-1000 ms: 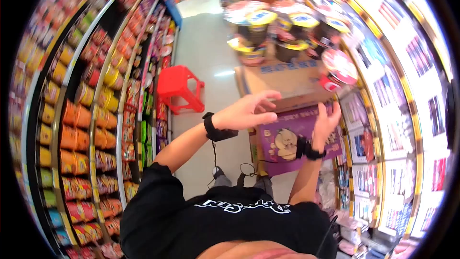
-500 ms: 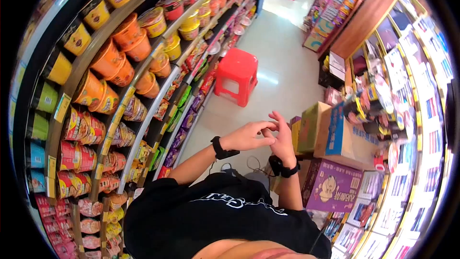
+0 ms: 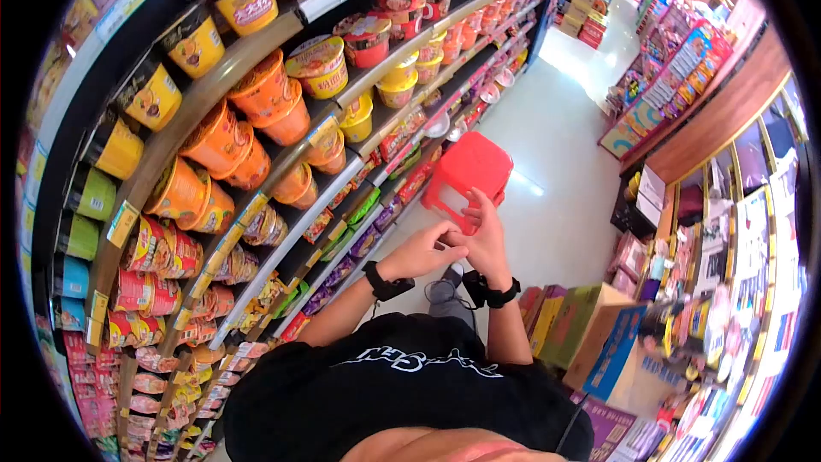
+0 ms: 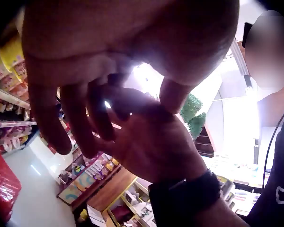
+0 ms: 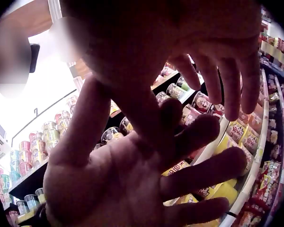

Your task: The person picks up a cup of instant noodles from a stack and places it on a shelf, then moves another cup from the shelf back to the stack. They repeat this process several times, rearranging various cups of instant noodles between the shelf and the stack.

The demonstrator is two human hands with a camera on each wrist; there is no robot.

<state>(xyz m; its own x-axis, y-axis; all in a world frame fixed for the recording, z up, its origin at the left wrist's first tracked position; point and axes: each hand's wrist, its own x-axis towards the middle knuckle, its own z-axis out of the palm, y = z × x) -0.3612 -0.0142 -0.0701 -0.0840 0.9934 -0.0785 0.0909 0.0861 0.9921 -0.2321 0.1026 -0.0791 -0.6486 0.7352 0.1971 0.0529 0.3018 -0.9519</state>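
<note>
My left hand [image 3: 428,252] and right hand [image 3: 486,244] meet in front of my chest, the left fingertips close against the right palm and thumb. Neither holds any object. In the left wrist view the right hand [image 4: 146,142] crosses behind the left hand's loosely bent fingers. From the right wrist the left hand [image 5: 118,184] appears palm up, its fingers spread below the right hand's hanging fingers. Beyond the hands stands a red plastic stool [image 3: 479,161], partly covered by the right fingertips in the head view. Black bands [image 3: 386,282] circle both wrists.
Shelves on the left carry orange noodle tubs [image 3: 215,139], yellow cups [image 3: 195,41] and bagged snacks. On the right, cardboard boxes [image 3: 586,325] stand beside another shelf, with a purple carton [image 3: 603,428] near me. The pale aisle floor [image 3: 569,197] runs ahead.
Both hands have come together from apart near the boxes. The head view has turned left, bringing the noodle shelf closer and shifting the stool and boxes right.
</note>
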